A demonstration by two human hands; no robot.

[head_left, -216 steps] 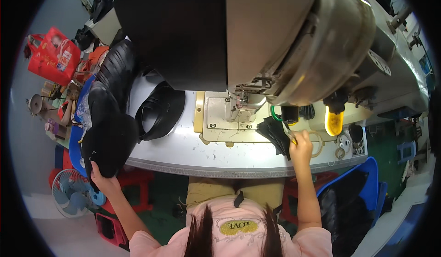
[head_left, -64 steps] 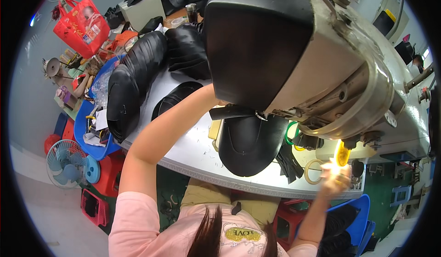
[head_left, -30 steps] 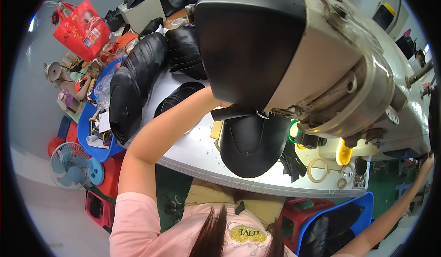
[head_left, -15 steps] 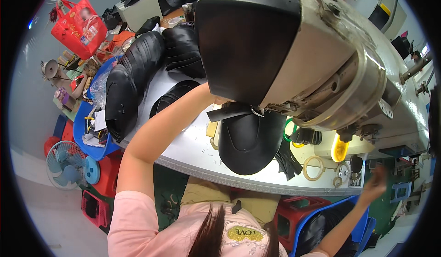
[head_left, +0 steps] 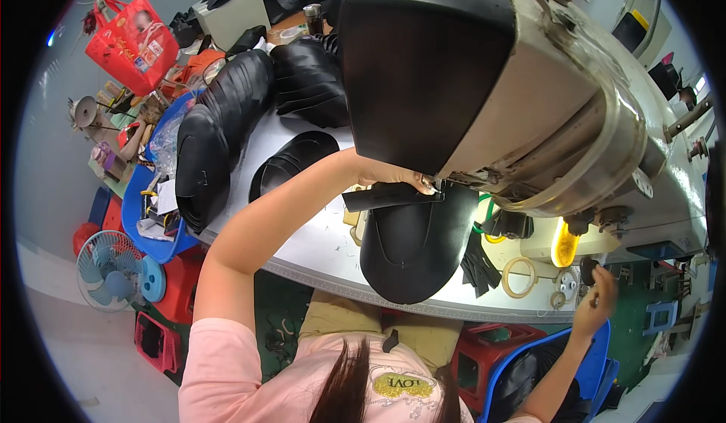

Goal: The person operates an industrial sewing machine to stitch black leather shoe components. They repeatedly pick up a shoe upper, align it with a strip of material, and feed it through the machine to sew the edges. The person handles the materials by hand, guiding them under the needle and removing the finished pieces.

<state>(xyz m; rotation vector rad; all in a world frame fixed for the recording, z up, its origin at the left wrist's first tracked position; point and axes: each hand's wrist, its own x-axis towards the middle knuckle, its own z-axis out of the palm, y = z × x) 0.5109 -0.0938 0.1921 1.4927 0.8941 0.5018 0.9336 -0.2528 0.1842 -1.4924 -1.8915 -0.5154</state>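
The sewing machine (head_left: 423, 67) with its black head cover hangs over the work and hides part of it. Under its needle area lies a rounded black leather piece (head_left: 408, 264) with a curved stitched line. My left hand (head_left: 404, 176) reaches across from the left, its fingers closed on a narrow black strip (head_left: 378, 197) lying over the top of that piece. My right hand (head_left: 595, 302) is raised off the table's right edge, close to a round black knob (head_left: 586, 270). Its fingers are slightly smeared, and whether they touch the knob is unclear.
Stacks of black leather pieces (head_left: 204, 150) stand on the table's left, beside a blue tub (head_left: 170, 249). Black strips (head_left: 480, 268), a tan ring (head_left: 519, 277) and a lit yellow lamp (head_left: 564, 243) are right of the work. A blue bin (head_left: 495, 381) stands below.
My right hand has risen slightly and moved left toward the round knob. The leather piece has shifted a little toward me, and more of my left hand shows at the strip.
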